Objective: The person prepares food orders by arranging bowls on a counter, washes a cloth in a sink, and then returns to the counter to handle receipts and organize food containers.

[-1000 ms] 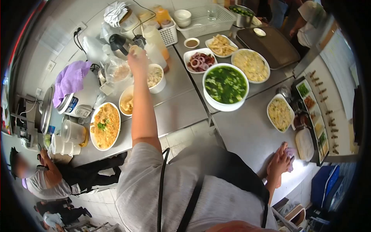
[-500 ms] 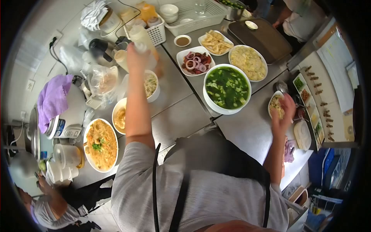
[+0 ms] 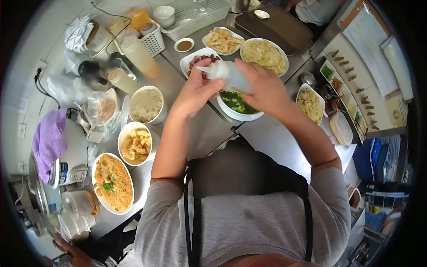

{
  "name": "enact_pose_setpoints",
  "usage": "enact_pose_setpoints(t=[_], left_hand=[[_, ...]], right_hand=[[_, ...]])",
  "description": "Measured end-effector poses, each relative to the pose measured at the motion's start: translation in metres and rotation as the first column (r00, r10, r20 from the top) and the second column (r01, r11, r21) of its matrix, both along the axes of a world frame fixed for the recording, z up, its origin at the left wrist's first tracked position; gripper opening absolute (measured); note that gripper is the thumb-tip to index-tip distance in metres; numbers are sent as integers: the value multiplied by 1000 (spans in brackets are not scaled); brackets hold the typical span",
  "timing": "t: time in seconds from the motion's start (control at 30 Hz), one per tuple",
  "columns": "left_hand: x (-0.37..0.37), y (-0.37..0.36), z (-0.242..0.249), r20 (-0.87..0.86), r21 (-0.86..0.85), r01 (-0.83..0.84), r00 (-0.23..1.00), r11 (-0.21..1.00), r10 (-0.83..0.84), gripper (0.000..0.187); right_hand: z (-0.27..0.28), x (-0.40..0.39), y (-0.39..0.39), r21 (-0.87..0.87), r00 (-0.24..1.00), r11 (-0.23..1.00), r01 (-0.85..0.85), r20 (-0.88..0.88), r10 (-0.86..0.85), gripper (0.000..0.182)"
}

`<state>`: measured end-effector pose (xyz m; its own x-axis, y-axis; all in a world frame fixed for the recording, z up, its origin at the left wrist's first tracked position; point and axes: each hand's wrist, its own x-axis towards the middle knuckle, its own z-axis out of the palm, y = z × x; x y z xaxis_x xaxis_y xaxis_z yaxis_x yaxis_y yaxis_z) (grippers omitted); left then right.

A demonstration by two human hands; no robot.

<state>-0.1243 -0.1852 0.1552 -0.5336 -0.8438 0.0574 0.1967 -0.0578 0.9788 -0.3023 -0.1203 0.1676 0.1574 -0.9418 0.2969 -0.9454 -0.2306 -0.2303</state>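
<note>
A clear squeeze bottle (image 3: 233,79) with a white cap and pointed nozzle lies tilted between my two hands, its nozzle toward the left. Around the cap end, the fingers and thumb of my left hand (image 3: 194,93) are closed. My right hand (image 3: 266,89) grips the bottle's body from the right side. Just below them stands a white bowl (image 3: 242,117) of green leafy soup, partly hidden by the hands and bottle. Behind my left hand, a white dish (image 3: 187,61) with red onion rings is half covered.
Filled dishes stand around: fried strips (image 3: 222,41), yellow rice (image 3: 264,55), a rice tub (image 3: 147,104), fried pieces (image 3: 135,144), noodles (image 3: 112,184) and a small rice dish (image 3: 310,104). A brown tray (image 3: 271,29) lies at the back. Another person's arm (image 3: 71,249) shows lower left.
My left hand has brought the squeeze bottle from the back left to above the soup bowl. My right hand has left the small rice dish and taken hold of the bottle. The view has shifted.
</note>
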Motion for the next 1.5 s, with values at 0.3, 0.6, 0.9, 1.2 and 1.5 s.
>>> enact_pose_setpoints(t=[0.3,0.6,0.9,1.2,1.5], left_hand=[[33,-36,-32,91,78,-265,962,961,258,48],[47,-38,-39,151,54,-289,949,956,278,48],[45,-44,-33,188,-25,-287,940,958,286,45],[9,-31,-29,270,-81,58,962,995,-34,56],[40,-67,52,246,-343,-70,956,937,162,60]], right_hand=[[-4,-79,13,138,702,963,229,-710,-65,50],[8,-85,24,158,749,981,110,-662,23,37],[-2,-96,12,43,757,981,189,-643,-118,44],[0,-108,8,160,990,987,-5,141,-18,68],[15,32,-121,-173,794,866,-469,346,499,75]])
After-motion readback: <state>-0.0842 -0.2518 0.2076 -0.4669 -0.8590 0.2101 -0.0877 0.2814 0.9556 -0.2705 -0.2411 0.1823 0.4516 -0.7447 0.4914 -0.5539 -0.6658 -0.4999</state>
